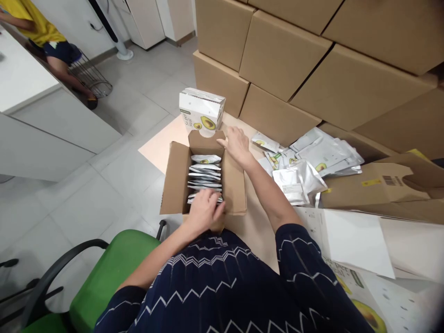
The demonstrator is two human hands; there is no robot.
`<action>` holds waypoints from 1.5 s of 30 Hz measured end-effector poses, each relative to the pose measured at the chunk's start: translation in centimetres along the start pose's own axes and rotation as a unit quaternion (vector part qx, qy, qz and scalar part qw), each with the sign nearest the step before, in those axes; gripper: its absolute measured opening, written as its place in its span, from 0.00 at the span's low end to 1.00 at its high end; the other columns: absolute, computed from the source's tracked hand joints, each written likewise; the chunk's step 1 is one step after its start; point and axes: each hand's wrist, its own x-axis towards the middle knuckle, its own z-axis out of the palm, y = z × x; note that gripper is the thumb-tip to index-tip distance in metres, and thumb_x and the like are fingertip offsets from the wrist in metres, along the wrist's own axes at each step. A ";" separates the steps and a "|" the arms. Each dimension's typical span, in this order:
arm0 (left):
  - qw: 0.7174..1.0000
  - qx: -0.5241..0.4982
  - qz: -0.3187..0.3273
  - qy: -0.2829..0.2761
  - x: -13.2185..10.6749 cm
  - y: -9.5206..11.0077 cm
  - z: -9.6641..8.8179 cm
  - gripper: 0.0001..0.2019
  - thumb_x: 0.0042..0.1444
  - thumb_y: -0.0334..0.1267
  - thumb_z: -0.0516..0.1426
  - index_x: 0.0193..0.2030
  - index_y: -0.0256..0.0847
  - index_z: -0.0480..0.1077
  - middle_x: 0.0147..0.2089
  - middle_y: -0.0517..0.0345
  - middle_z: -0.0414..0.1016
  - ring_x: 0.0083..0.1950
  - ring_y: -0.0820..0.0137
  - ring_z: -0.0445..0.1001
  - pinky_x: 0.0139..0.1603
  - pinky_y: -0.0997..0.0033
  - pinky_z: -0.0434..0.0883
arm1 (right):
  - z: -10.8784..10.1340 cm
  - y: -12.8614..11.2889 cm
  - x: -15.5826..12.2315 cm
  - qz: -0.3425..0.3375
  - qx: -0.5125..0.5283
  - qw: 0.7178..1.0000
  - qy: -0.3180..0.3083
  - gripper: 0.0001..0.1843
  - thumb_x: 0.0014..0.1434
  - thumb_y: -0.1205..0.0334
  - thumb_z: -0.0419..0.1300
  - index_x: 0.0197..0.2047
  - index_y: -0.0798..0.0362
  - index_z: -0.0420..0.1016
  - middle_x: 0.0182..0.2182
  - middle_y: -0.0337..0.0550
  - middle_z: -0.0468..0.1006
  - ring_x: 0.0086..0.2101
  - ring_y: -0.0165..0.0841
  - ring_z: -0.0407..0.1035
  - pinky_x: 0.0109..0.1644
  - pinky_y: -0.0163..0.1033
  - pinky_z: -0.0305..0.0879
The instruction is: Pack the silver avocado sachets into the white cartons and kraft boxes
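An open cardboard box [176, 181] sits on a flat cardboard sheet in front of me, filled with a row of upright silver sachets [205, 175] printed with avocados. My left hand [204, 212] rests at the near end of the row, fingers curled down onto the nearest sachets. My right hand [237, 142] lies on the far right corner of the box, fingers bent over its rim and flap. A white avocado-print carton [201, 109] stands just beyond the box.
A loose heap of silver sachets [305, 164] lies to the right. Stacked brown cartons [287, 60] wall the back. Flattened cardboard [374, 187] and printed sheets lie at right. A green chair [111, 273] stands at lower left. Another person [38, 27] is at far left.
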 end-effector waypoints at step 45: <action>0.913 -0.084 -0.248 0.312 -10.4 -10.7 4.2 0.21 0.55 0.47 0.58 0.55 0.44 0.71 0.61 0.41 0.66 0.67 0.50 0.59 0.65 0.43 0.57 | 5.2 6.3 -13.6 0.154 0.432 0.886 -0.066 0.30 0.62 0.47 0.53 0.64 0.50 0.66 0.55 0.50 0.77 0.53 0.42 0.72 0.58 0.52 0.69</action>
